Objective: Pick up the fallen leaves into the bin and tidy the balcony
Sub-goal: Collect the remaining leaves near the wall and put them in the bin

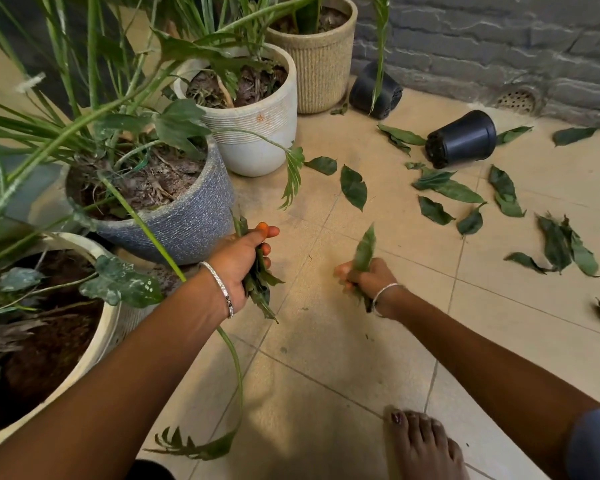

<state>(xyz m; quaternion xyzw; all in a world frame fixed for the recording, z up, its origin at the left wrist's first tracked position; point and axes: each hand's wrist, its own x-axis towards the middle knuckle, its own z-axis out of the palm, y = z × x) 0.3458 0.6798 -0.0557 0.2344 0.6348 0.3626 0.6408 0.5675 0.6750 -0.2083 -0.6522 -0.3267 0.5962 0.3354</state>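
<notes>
Our left hand (241, 261) and right hand (368, 280) both clutch leaves (260, 285); the nearest loose leaf (353, 187) lies lengthwise beyond the right hand.

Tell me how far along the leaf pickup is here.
Partway. Done: a bunch of leaves is gathered in the left hand. In hand: the right hand grips another leaf or two. Left: many leaves lie on the tiles to the right, two black pots lie tipped over near the wall, and no bin is in view.
</notes>
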